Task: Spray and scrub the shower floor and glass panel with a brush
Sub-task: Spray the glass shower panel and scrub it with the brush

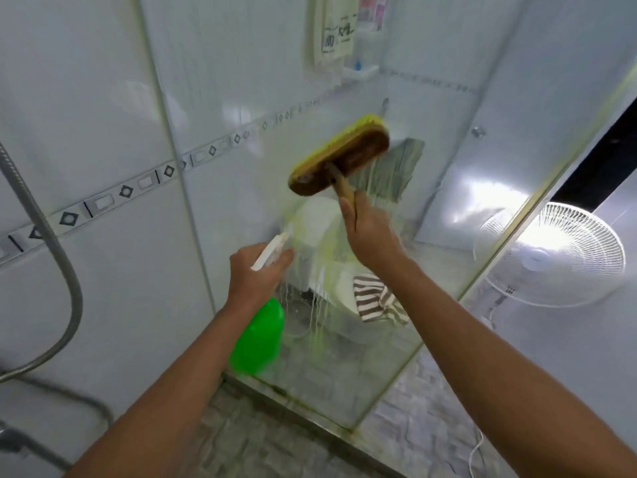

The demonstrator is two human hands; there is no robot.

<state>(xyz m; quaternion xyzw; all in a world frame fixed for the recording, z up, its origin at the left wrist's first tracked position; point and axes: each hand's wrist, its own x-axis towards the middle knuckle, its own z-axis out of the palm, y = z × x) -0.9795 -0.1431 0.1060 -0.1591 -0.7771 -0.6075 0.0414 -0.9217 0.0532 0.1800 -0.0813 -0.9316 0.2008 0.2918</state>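
Head view: brush [339,155], wooden back, yellow bristles pressed on glass panel [379,339], handle wrapped in right hand [370,232] grip. Green spray bottle [258,336] with white nozzle, clutched in left hand [256,270] grip, just beside glass. Yellow-green streaks down panel. Hanging towel [336,29] writing blurred, unreadable. Bottle label unseen. Fan [565,257] beyond glass.

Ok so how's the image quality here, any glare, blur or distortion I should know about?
Head view: strong glare blows out the white fan and its reflection on the glass panel; wide-angle distortion bends the wall lines and shower hose; the brush and right hand look slightly motion-blurred; the shelf items at top are soft.
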